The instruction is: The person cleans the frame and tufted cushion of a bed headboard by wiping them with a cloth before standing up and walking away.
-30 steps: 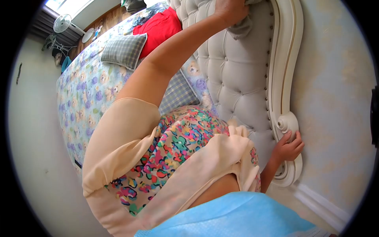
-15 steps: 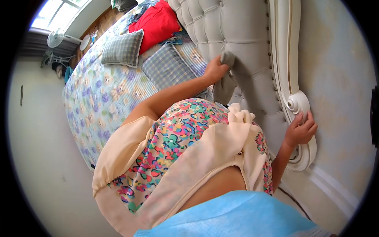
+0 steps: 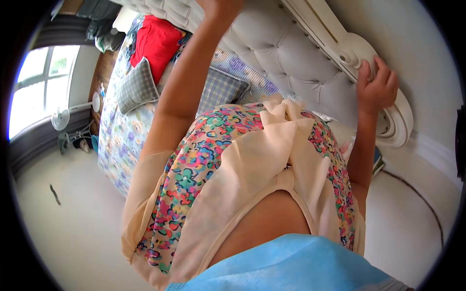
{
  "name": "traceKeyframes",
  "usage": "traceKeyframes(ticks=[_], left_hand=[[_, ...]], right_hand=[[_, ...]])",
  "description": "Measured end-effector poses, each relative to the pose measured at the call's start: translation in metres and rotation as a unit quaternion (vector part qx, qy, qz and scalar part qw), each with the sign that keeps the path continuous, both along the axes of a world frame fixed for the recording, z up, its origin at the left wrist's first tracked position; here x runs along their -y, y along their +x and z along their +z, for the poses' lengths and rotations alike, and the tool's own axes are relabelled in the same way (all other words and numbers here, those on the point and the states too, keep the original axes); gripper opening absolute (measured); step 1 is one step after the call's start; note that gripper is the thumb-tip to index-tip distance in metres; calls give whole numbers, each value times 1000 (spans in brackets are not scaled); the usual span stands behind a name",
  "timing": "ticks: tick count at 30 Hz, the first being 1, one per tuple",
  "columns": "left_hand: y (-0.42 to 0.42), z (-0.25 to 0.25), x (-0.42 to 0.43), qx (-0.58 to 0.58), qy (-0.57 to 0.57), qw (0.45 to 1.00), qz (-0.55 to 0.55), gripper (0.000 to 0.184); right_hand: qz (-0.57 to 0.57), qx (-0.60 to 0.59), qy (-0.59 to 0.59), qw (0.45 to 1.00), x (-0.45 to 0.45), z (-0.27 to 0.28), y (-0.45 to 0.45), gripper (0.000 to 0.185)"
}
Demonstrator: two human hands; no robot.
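My left hand [image 3: 221, 7] is at the top edge of the view, over the grey tufted headboard [image 3: 272, 46]. Its fingers are cut off by the frame, so what they hold is out of sight. Further right, my right hand [image 3: 378, 88] rests on the headboard's white carved frame [image 3: 347, 57], just below the round scroll. The thumb and fingers of that hand are apart, with no loose object visible in them.
A bed [image 3: 127, 157] with a patterned sheet carries a red pillow [image 3: 156, 44] and checked pillows [image 3: 138, 88]. A white fan [image 3: 60, 118] stands near the window [image 3: 41, 82]. A dark cable [image 3: 421, 198] runs along the lower right.
My left hand, earlier holding a grey cloth against the headboard, has moved up to the view's edge; the cloth is out of sight. The view has turned. My right hand stays on the frame.
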State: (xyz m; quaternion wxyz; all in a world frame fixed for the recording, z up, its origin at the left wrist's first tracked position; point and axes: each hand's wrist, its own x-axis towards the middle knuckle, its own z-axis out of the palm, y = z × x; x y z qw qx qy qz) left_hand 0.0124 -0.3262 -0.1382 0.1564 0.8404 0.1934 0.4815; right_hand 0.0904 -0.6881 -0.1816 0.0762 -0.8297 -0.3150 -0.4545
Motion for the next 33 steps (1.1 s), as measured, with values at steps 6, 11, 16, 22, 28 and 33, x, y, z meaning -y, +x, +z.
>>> traceKeyframes(ticks=[6, 11, 16, 22, 28, 33], left_hand=[[-16, -80, 106, -113, -55, 989, -73, 42], [-73, -136, 160, -216, -4, 916, -337, 48], [-101, -124, 154, -226, -161, 866, -416, 51], [-95, -95, 100, 17, -368, 893, -257, 45], [-38, -9, 32, 133, -132, 974, -131, 24], [-18, 13, 31, -35, 155, 975, -157, 38]], right_hand=[[20, -3, 19, 1000, -1, 2, -1, 29], [65, -89, 38, 993, -31, 29, -32, 26], [119, -253, 56, 958, -2, 70, -63, 24], [-14, -198, -66, 978, 56, 48, -28, 23], [-48, -229, -52, 971, 58, 42, -23, 22], [-78, -178, -55, 979, 64, 32, -20, 20]])
